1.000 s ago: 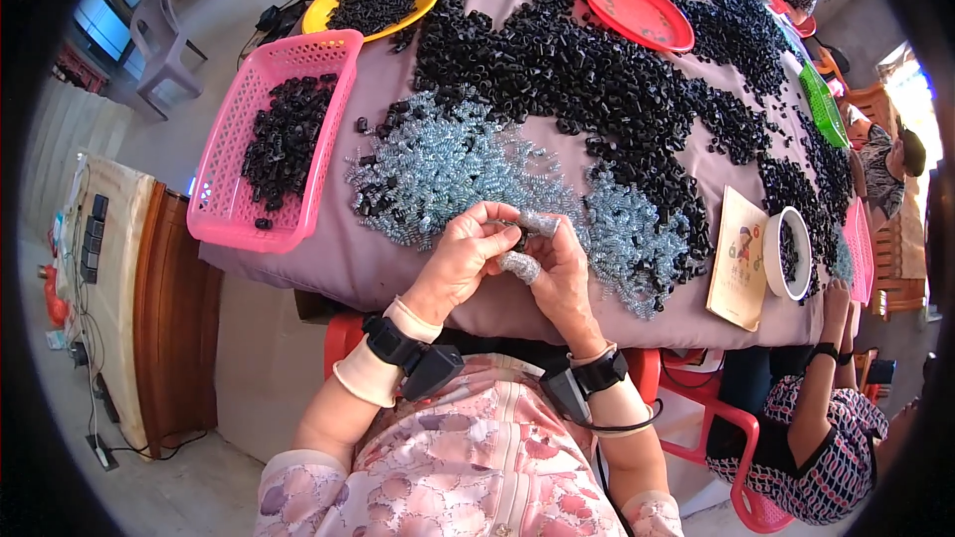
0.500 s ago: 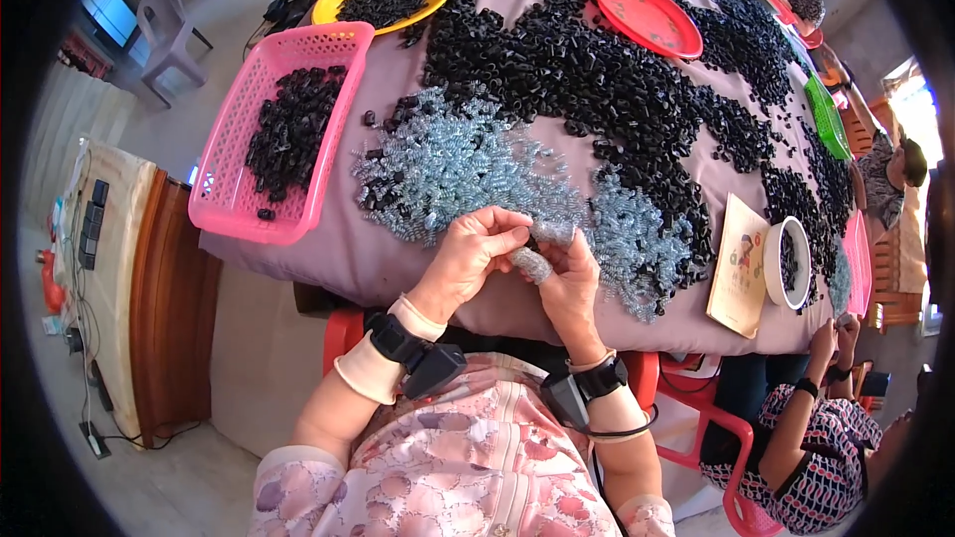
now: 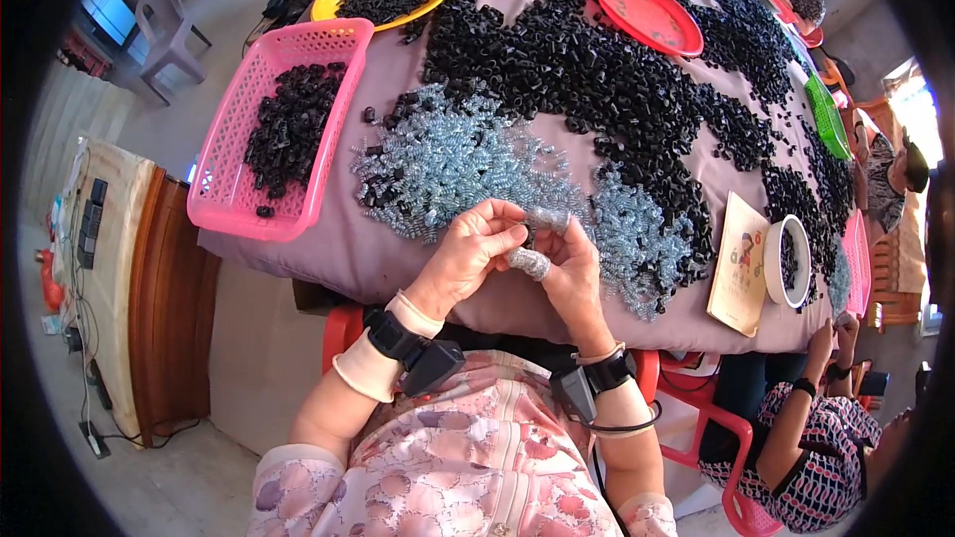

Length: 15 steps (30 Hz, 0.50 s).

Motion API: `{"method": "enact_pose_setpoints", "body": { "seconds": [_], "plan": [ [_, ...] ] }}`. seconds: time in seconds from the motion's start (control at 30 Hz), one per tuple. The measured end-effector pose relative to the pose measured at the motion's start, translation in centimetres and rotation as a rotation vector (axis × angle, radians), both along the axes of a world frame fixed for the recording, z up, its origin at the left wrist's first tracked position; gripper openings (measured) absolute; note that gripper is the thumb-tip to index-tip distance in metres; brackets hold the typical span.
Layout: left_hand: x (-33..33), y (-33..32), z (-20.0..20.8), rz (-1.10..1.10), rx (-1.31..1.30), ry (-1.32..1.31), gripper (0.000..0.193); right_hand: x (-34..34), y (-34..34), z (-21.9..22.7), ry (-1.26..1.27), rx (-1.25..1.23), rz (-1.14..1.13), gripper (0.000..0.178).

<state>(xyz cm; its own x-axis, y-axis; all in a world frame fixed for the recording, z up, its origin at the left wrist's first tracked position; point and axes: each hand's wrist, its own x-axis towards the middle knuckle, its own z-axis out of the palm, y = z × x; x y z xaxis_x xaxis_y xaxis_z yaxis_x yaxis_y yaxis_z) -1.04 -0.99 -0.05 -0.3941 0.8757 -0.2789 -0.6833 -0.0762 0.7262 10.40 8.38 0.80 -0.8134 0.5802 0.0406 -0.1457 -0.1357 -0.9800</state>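
Observation:
Both hands meet at the near edge of the cloth-covered table, in front of a heap of small pale-blue metal coil springs (image 3: 448,154). My left hand (image 3: 468,251) is closed in a pinch, thumb against forefinger. Facing it is my right hand (image 3: 574,273), its thumb and forefinger wrapped in grey tape and curled toward the left fingertips. Something small and dark shows between the hands, mostly hidden by the fingers, so its kind is unclear. Small black plastic pieces (image 3: 557,70) spread in a wide heap beyond the springs.
A pink basket (image 3: 209,184) of black pieces stands at left, a yellow plate (image 3: 328,8) behind it. Farther back lies a red tray (image 3: 647,15). At right are a booklet (image 3: 738,264), a white bowl (image 3: 802,268), a green basket (image 3: 826,117) and a seated co-worker (image 3: 806,438).
My right forefinger and thumb have shifted slightly, and the taped forefinger now lies more level toward the left hand. My left hand stays nearly in place.

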Motion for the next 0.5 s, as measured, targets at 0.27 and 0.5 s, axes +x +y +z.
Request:
{"method": "enact_pose_setpoints", "body": {
  "seconds": [0.27, 0.5],
  "plan": [
    [-0.28, -0.29, 0.07, -0.034, 0.029, -0.04, 0.026, 0.0, 0.84, -0.4, -0.056, 0.132, 0.096, 0.041],
    [-0.43, -0.42, -0.27, -0.071, 0.04, -0.075, 0.023, 0.14, 0.86, -0.01, -0.072, 0.191, 0.109, 0.039]
  ]
}}
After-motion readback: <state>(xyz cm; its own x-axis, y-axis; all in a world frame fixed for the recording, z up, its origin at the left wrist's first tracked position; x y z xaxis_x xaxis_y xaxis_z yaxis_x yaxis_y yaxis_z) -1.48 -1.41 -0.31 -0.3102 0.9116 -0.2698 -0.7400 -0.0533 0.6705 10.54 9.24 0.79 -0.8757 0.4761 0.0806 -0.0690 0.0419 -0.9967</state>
